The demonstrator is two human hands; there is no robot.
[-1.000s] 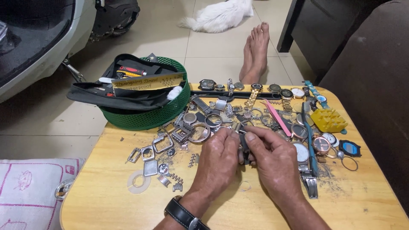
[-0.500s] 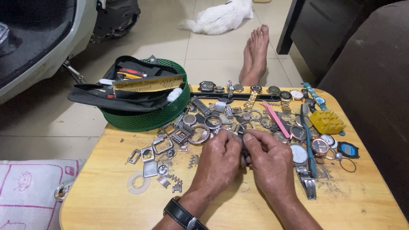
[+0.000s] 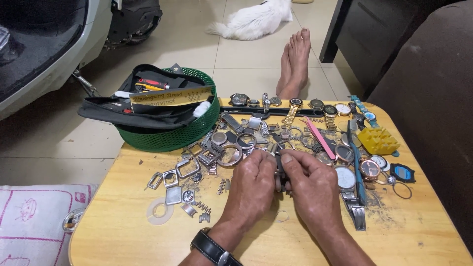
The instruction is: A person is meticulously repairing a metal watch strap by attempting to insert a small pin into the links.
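My left hand (image 3: pixel 253 184) and my right hand (image 3: pixel 310 184) meet over the middle of a low yellow wooden table (image 3: pixel 123 236). Both pinch a small dark watch part (image 3: pixel 280 170) between the fingertips; most of it is hidden by my fingers. A black wristwatch (image 3: pixel 209 249) is on my left wrist. Around the hands lie several metal watch cases, bezels and links (image 3: pixel 197 162). A thin clear ring (image 3: pixel 282 215) lies just below my hands.
A green mesh basket (image 3: pixel 172 135) holding a black tool pouch sits at the table's back left. Watches, a pink tweezer (image 3: pixel 319 138) and a yellow holder block (image 3: pixel 378 140) lie to the right. Bare feet (image 3: pixel 294 61), a white animal (image 3: pixel 256 22), a scooter and a brown sofa surround the table.
Both hands stay together over the small part with only slight finger shifts. Nothing else on the table has moved.
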